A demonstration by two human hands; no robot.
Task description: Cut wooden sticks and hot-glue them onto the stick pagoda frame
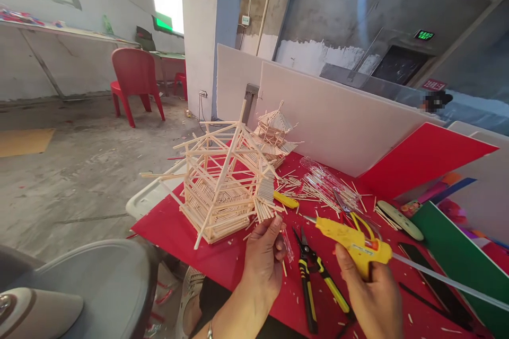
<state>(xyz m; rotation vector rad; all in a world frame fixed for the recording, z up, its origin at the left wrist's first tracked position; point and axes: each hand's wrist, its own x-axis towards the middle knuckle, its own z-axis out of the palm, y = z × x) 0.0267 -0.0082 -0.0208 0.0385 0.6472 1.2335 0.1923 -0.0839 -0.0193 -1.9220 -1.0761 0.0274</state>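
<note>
My right hand (369, 291) grips a yellow hot glue gun (353, 243), its nozzle pointing left and a long clear glue stick trailing from its back. Thumb and fingers of my left hand (266, 249) are pinched together beside the front right eave of a pavilion model (222, 185) made of thin wooden sticks; what they hold is too small to make out. The model has an open roof frame, with one part covered in sticks. Black-and-yellow pliers (312, 275) lie between my hands. Behind the model stands a smaller stick tower (274, 132) with a pointed roof.
Loose sticks (318, 190), a yellow utility knife (286, 199) and scissors (360, 225) lie on the red tabletop (167, 228). White boards (318, 122) rise behind it. A grey stool (99, 275) is at the left front, a red chair (135, 79) farther back. Someone's head (437, 100) shows beyond the boards.
</note>
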